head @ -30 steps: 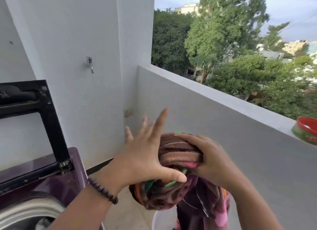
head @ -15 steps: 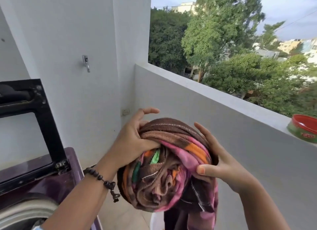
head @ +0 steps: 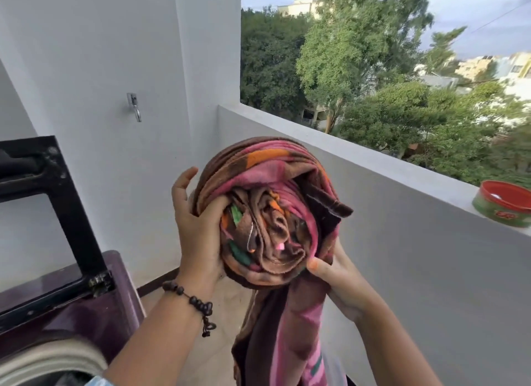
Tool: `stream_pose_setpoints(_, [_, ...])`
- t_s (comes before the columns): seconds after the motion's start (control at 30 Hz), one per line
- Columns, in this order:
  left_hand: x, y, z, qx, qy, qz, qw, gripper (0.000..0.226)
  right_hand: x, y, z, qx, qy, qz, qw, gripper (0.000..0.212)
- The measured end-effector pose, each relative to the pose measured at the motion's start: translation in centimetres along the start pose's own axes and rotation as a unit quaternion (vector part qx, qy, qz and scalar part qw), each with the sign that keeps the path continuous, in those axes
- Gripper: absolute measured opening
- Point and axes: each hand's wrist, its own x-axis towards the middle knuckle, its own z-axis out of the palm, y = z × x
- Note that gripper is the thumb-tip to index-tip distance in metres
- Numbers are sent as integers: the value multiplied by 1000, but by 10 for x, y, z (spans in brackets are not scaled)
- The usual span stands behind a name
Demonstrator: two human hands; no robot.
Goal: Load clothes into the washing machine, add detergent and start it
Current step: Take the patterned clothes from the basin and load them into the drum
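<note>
a person on a balcony holds up a bulky rolled bundle of brown, pink and orange striped fleece cloth (head: pixel 275 213) between both hands, at about chest height in front of the head camera. the left hand (head: pixel 198 227) presses against the bundle's left side, its thumb dug into the folds at the open end of the roll and its fingers (head: pixel 184 181) curved round the far side, gripping the cloth. the right hand (head: pixel 342 282) supports the bundle from below on the right, its thumb pinching the lower edge of the roll; the rest of its fingers are hidden behind the fabric, so how they lie cannot be told. a long tail of the same cloth hangs straight down from the roll between the forearms and runs out of the bottom of the view.

a string of dark round beads (head: pixel 192 302) circles the left wrist.

the dark purple top-loading washing machine (head: pixel 94 322) stands at the lower left, well apart from the bundle, with its black-framed lid (head: pixel 69 213) raised upright and the pale rim of its drum showing at the bottom edge. a small metal hook (head: pixel 135 105) is fixed to the white wall above it. on the grey parapet ledge (head: pixel 373 161) at the far right sits a round red and green tin (head: pixel 502 203), open at the top.
</note>
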Motion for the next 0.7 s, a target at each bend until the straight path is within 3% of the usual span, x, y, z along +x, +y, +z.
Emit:
stream_pose_setpoints(0.13, [-25,-14,-3,78,-88,6,993,71,12,0,6,54,139,-41,988,84])
stream_pose_setpoints(0.23, [-29,-19,-20,129,-167,-44,976,93,14,-6,-5,41,176,-65,981,82])
stream_pose_setpoints(0.33, [-22,-11,-38,174,-220,-93,955,111,13,-18,-15,-50,180,-110,976,87])
stream_pose_setpoints(0.43, [-15,13,-37,282,-252,-53,924,129,14,-29,-19,-211,174,-177,945,84])
stream_pose_setpoints(0.53, [-11,35,-21,414,-305,37,857,140,15,-35,-14,-352,130,-227,899,73])
stream_pose_setpoints(0.67, [-11,38,4,623,-367,99,684,146,12,-46,6,-479,81,-236,842,75])
stream_pose_setpoints(0.7, [-9,35,7,651,-366,108,656,145,11,-48,9,-498,78,-240,830,77])
